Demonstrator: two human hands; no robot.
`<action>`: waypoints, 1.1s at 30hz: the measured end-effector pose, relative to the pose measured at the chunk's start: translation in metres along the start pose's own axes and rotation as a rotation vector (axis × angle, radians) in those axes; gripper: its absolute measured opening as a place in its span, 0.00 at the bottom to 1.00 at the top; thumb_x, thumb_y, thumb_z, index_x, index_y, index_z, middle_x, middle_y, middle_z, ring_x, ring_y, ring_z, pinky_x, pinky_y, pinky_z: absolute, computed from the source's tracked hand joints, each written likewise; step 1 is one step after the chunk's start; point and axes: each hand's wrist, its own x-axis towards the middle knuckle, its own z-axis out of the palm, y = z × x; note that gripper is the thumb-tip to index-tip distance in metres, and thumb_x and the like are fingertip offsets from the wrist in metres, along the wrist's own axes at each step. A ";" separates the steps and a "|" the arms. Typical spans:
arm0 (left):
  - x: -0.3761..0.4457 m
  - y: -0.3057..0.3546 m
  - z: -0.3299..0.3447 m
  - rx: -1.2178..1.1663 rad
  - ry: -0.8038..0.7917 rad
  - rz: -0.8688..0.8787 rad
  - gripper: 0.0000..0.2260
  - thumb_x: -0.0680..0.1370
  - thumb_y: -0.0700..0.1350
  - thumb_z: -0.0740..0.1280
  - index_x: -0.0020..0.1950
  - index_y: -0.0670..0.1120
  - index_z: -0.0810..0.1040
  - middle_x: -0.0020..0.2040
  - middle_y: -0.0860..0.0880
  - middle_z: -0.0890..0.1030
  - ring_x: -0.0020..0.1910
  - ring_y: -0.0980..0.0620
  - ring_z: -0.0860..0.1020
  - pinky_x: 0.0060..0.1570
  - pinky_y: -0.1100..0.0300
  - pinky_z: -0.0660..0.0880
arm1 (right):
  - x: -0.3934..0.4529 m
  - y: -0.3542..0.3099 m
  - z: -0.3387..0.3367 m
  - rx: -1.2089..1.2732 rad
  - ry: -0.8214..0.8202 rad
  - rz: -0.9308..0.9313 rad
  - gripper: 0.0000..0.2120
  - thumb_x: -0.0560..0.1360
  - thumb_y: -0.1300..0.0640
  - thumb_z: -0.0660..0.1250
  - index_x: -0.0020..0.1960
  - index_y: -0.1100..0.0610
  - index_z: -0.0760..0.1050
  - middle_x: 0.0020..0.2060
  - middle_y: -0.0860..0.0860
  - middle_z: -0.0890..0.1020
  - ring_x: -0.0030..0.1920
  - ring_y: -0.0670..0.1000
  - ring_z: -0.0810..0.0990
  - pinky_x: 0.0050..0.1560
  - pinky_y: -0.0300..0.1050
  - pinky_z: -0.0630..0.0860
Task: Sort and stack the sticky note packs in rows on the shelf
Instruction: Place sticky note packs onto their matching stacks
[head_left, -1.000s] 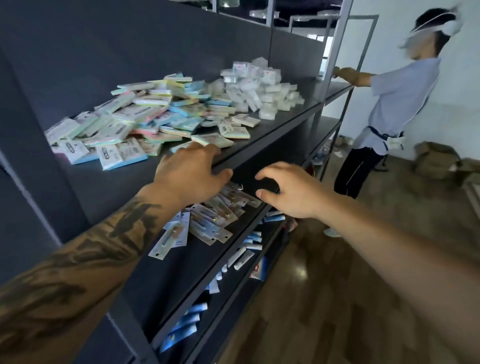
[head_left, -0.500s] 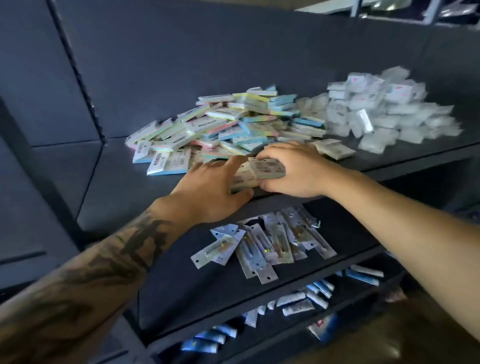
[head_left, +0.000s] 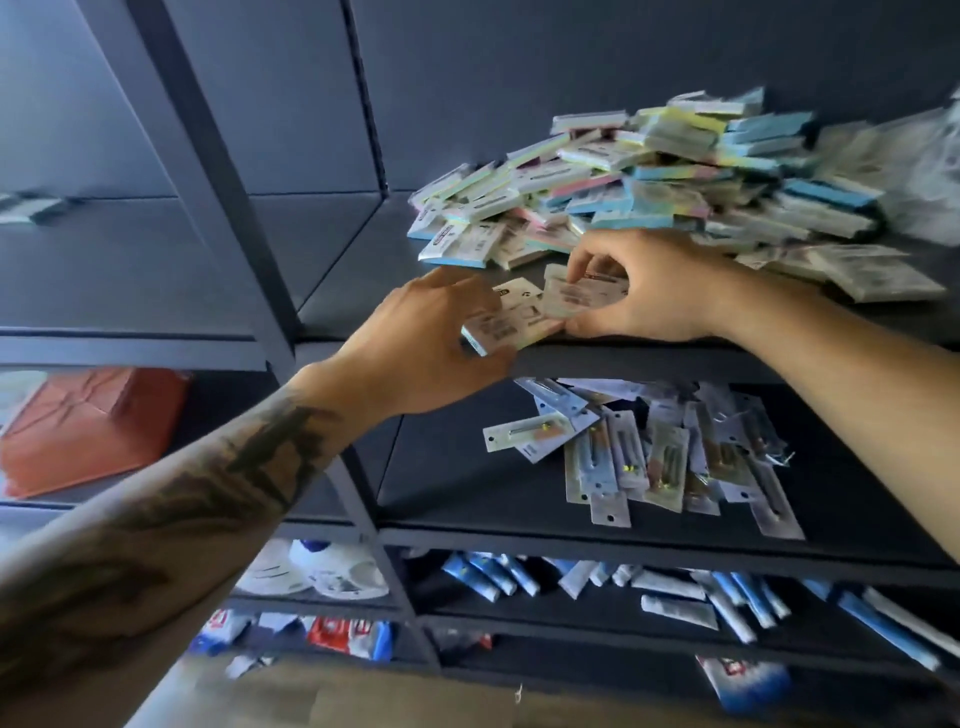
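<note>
A loose heap of pastel sticky note packs (head_left: 639, 176) lies on the dark top shelf (head_left: 363, 291). At the shelf's front edge my left hand (head_left: 421, 343) grips a flat wrapped pack (head_left: 498, 330) from below and the side. Just to its right, my right hand (head_left: 649, 291) pinches another wrapped pack (head_left: 576, 296) between thumb and curled fingers, overlapping the first. Both packs sit in front of the heap. More pale packs (head_left: 857, 270) spread along the shelf to the right.
The shelf below holds a scatter of blister-packed pens (head_left: 665, 457). Lower shelves carry blue and white tubes (head_left: 675, 587) and other goods. An orange box (head_left: 88, 426) sits in the bay to the left, beyond a dark upright post (head_left: 228, 197).
The view has swung left and closer to the shelf. Both hands slid left along the front edge with packs; my left hand, earlier resting flat, now grips one.
</note>
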 end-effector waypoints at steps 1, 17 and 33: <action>-0.004 0.000 0.000 0.026 0.015 0.001 0.24 0.73 0.62 0.72 0.66 0.54 0.77 0.64 0.52 0.79 0.60 0.47 0.78 0.54 0.54 0.74 | -0.002 -0.005 0.002 0.006 0.003 -0.017 0.23 0.67 0.36 0.78 0.57 0.40 0.74 0.56 0.45 0.78 0.57 0.52 0.77 0.60 0.55 0.76; -0.182 -0.118 -0.070 0.112 0.058 -0.165 0.30 0.66 0.66 0.68 0.65 0.56 0.72 0.57 0.51 0.82 0.56 0.45 0.75 0.50 0.54 0.67 | -0.027 -0.189 0.075 -0.125 -0.025 -0.152 0.26 0.62 0.31 0.71 0.56 0.40 0.72 0.51 0.43 0.74 0.52 0.53 0.75 0.54 0.49 0.70; -0.422 -0.355 -0.176 0.183 0.177 -0.645 0.24 0.71 0.63 0.73 0.63 0.58 0.75 0.59 0.49 0.83 0.53 0.47 0.74 0.52 0.49 0.73 | 0.069 -0.509 0.219 -0.088 -0.145 -0.548 0.22 0.69 0.35 0.72 0.58 0.40 0.72 0.56 0.45 0.75 0.56 0.50 0.73 0.66 0.50 0.64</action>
